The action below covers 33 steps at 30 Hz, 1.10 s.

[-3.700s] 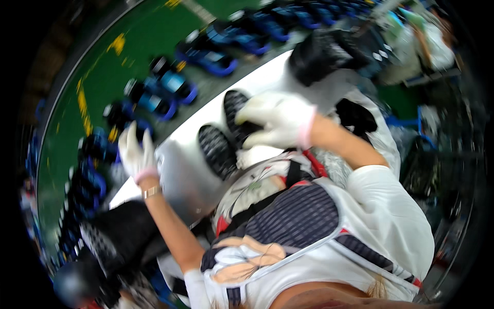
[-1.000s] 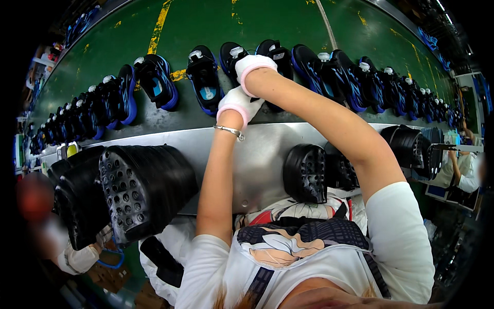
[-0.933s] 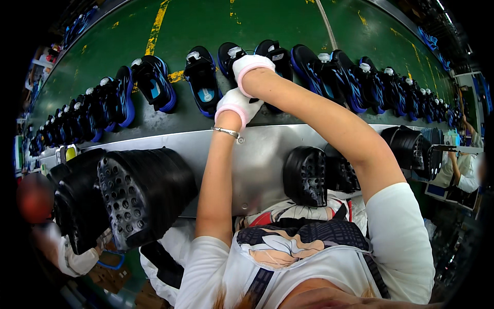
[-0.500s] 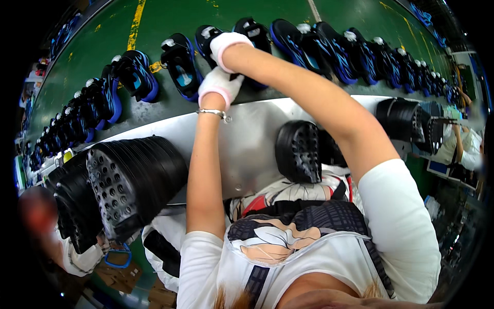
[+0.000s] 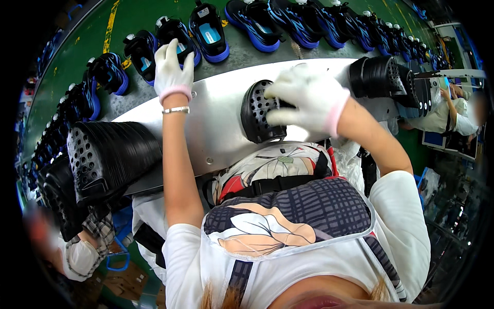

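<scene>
My left hand (image 5: 175, 72), in a white glove with a pink cuff, reaches to a black and blue sneaker (image 5: 175, 30). Its fingers are spread over the shoe's near end; whether they press on it I cannot tell. On the metal ledge (image 5: 211, 110) lies a short stack of black insoles (image 5: 261, 105) with a perforated underside facing up. My gloved right hand (image 5: 311, 98) is over the right side of that stack, thumb and fingers apart. Its fingertips overlap the stack's edge and are slightly blurred.
Sneakers stand in a long row on the green conveyor (image 5: 149, 13). A large stack of black insoles (image 5: 116, 154) lies on the left, and further stacks (image 5: 375, 77) on the right. Other people work at the left and right edges, one in a white top (image 5: 442, 116).
My right hand has come back from the sneakers to the short insole stack. My left hand has shifted left, staying by the shoes. The view has shifted, and the sneakers sit differently in it.
</scene>
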Each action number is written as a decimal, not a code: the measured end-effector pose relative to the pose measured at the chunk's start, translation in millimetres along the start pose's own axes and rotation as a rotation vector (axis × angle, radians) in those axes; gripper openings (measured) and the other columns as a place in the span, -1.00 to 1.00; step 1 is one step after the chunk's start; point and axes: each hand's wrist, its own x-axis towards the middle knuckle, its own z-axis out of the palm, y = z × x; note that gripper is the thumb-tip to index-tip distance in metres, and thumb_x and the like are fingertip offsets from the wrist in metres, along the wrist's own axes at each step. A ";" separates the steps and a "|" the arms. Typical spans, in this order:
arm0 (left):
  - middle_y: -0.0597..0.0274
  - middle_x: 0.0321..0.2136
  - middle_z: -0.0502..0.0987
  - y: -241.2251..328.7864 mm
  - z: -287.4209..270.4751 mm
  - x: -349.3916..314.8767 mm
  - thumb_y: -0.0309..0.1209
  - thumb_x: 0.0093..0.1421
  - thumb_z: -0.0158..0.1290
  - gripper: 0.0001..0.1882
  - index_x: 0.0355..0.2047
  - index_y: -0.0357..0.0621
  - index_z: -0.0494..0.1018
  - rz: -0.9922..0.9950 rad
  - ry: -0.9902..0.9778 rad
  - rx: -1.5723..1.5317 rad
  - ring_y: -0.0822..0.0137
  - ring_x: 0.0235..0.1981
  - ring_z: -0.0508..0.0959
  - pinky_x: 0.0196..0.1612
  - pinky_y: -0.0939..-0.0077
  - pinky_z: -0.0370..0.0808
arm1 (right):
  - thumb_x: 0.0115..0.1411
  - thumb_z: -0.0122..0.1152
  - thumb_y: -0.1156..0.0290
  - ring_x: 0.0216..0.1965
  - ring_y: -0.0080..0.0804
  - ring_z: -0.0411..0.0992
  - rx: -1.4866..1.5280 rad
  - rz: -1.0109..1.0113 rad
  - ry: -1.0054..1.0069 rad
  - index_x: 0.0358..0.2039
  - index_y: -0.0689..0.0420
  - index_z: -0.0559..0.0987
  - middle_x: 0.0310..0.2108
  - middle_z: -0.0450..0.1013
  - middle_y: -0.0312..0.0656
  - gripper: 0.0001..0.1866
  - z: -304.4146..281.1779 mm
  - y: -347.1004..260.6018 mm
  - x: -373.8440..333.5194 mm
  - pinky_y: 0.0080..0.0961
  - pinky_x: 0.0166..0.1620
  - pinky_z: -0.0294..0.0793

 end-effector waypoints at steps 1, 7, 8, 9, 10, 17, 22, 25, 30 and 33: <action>0.12 0.00 0.38 8.0 -5.4 -7.5 -0.23 0.14 0.13 -0.56 0.04 -0.02 0.43 -0.021 0.009 -0.048 0.33 -0.35 0.56 -0.21 0.44 0.51 | -0.08 0.25 -0.02 -0.31 -0.15 0.45 -0.015 0.045 0.045 -0.39 0.09 0.57 -0.42 0.47 -0.13 -0.58 3.6 -8.1 -12.2 -0.22 -0.10 0.37; 0.06 -0.06 0.40 29.3 -19.1 -45.4 -0.34 0.14 0.12 -0.65 -0.06 -0.16 0.47 0.017 -0.102 -0.322 0.30 -0.44 0.54 -0.26 0.44 0.50 | -0.20 0.38 0.01 -0.22 -0.24 0.40 -0.175 0.084 0.066 -0.42 0.10 0.54 -0.43 0.44 -0.21 -0.55 30.3 -26.5 -36.2 -0.29 0.07 0.25; 0.06 -0.07 0.41 28.7 -19.9 -50.4 -0.35 0.14 0.11 -0.67 -0.08 -0.17 0.47 0.018 -0.117 -0.336 0.28 -0.43 0.55 -0.26 0.44 0.50 | -0.27 0.38 0.12 -0.28 -0.27 0.40 -0.160 0.071 0.099 -0.45 0.11 0.51 -0.45 0.43 -0.23 -0.58 33.0 -27.4 -34.9 -0.28 0.02 0.31; 0.05 -0.09 0.41 32.7 -21.6 -53.9 -0.37 0.14 0.11 -0.68 -0.10 -0.18 0.47 0.023 -0.137 -0.355 0.27 -0.42 0.55 -0.25 0.44 0.50 | -0.27 0.38 0.13 -0.32 -0.27 0.40 -0.160 0.069 0.103 -0.49 0.11 0.51 -0.48 0.43 -0.24 -0.61 33.5 -28.1 -35.7 -0.29 0.02 0.32; 0.04 -0.11 0.42 37.6 -24.9 -54.6 -0.37 0.14 0.11 -0.69 -0.11 -0.19 0.47 -0.025 -0.199 -0.374 0.24 -0.40 0.56 -0.25 0.44 0.51 | -0.22 0.37 0.10 -0.27 -0.26 0.41 -0.170 0.078 0.060 -0.48 0.10 0.53 -0.46 0.45 -0.22 -0.62 31.1 -28.1 -35.1 -0.29 0.05 0.29; 0.05 -0.13 0.47 51.7 -20.5 -65.1 -0.36 0.14 0.11 -0.72 -0.14 -0.15 0.52 -0.053 -0.306 -0.405 0.28 -0.41 0.57 -0.28 0.43 0.51 | -0.18 0.35 0.12 -0.25 -0.23 0.43 -0.124 0.113 0.082 -0.51 0.08 0.52 -0.47 0.45 -0.21 -0.68 29.6 -24.8 -39.5 -0.30 0.06 0.29; 0.07 -0.16 0.49 56.8 -18.5 -65.9 -0.36 0.14 0.11 -0.73 -0.14 -0.15 0.52 -0.049 -0.320 -0.423 0.30 -0.41 0.58 -0.29 0.46 0.52 | -0.19 0.35 0.15 -0.27 -0.22 0.43 -0.124 0.056 0.155 -0.50 0.08 0.51 -0.48 0.44 -0.20 -0.68 38.1 -20.1 -41.9 -0.29 0.03 0.31; 0.06 -0.16 0.48 58.9 -24.1 -64.1 -0.36 0.14 0.11 -0.72 -0.13 -0.15 0.52 -0.059 -0.361 -0.456 0.30 -0.40 0.58 -0.30 0.47 0.52 | -0.20 0.35 0.17 -0.28 -0.20 0.43 -0.048 0.082 0.127 -0.49 0.09 0.50 -0.47 0.43 -0.19 -0.67 25.3 -21.3 -47.1 -0.29 0.00 0.32; 0.07 -0.09 0.44 73.1 -37.6 -57.4 -0.16 0.34 -0.11 -0.55 0.02 -0.29 0.41 -0.356 -0.590 -0.982 0.34 -0.19 0.55 -0.15 0.39 0.54 | -0.22 0.35 0.25 -0.30 -0.17 0.41 0.114 0.060 0.286 -0.45 0.11 0.45 -0.47 0.39 -0.17 -0.66 -7.5 -25.7 -49.3 -0.24 -0.08 0.36; 0.00 -0.02 0.42 97.4 -47.1 -59.5 -0.03 0.37 -0.26 -0.41 0.16 -0.30 0.23 -0.733 -0.781 -1.710 0.23 -0.09 0.52 -0.01 0.27 0.49 | -0.21 0.34 0.28 -0.31 -0.18 0.41 0.111 0.020 0.357 -0.42 0.10 0.46 -0.45 0.41 -0.16 -0.67 -13.7 -26.2 -37.1 -0.25 -0.07 0.36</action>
